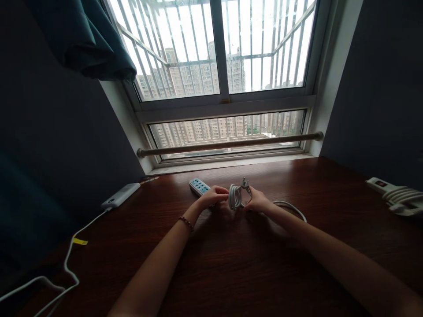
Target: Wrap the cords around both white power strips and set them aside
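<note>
A white power strip [199, 186] with blue-green socket faces lies on the dark wooden tabletop, partly hidden behind my left hand [215, 196]. To its right is a coiled white power cord [235, 197], wound in several loops. The fingers of my left hand close on the coil's left side. My right hand [258, 201] holds the cord just below its plug [245, 182], whose metal prongs point up. A loose length of the cord curves out behind my right wrist.
On the left a white box-shaped device [121, 196] trails a white cable [70, 255] with a yellow tag [80, 241]. Another white power strip [380, 185], wrapped in its cord, lies at the right. A wooden rail [231, 144] crosses the window behind the tabletop [211, 273].
</note>
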The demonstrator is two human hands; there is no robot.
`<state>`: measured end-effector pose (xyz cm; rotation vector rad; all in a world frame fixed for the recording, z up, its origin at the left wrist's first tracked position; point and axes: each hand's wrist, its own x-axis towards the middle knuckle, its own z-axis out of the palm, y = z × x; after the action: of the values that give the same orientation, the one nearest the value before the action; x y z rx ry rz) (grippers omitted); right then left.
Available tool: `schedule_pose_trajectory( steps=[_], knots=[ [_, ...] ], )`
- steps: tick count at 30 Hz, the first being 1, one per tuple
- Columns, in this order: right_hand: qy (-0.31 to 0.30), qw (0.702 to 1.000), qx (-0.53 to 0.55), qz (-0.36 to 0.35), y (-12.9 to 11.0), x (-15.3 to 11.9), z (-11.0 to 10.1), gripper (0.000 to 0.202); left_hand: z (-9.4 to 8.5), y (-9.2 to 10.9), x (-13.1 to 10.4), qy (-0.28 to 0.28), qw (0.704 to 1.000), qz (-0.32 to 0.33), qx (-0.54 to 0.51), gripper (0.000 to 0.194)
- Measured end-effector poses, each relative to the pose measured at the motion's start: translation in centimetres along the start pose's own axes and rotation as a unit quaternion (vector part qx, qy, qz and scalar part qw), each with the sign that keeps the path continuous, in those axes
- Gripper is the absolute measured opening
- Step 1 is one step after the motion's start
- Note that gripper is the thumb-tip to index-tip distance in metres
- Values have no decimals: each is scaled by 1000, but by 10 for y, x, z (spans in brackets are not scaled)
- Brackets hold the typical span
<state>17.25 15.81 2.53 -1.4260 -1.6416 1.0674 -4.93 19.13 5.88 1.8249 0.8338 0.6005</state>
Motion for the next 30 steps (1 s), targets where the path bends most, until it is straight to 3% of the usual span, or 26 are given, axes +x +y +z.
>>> schedule_pose_trajectory(
  steps=[5, 12, 13, 18, 23, 30],
  knots=[
    [41, 993, -110, -23, 9, 2, 6, 74, -1, 0, -2, -2, 1000, 1, -3, 30],
    [130, 969, -206, -51, 15, 16, -5, 5, -3, 4, -3, -64, 998, -11, -14, 22],
    [149, 964, -212, -55, 14, 18, -10, 6, -3, 3, -3, -67, 997, -15, -17, 21],
    [294, 927, -203, -112, -7, 20, -53, 8, 0, -1, 1, -17, 997, -1, -72, 21],
    [448, 851, -190, -199, -37, 7, -105, 10, -2, -13, 9, 73, 985, 44, -153, 26],
    [559, 773, -186, -236, -55, -15, -166, 14, -9, -26, 12, 106, 957, 50, -267, 23]
  ],
)
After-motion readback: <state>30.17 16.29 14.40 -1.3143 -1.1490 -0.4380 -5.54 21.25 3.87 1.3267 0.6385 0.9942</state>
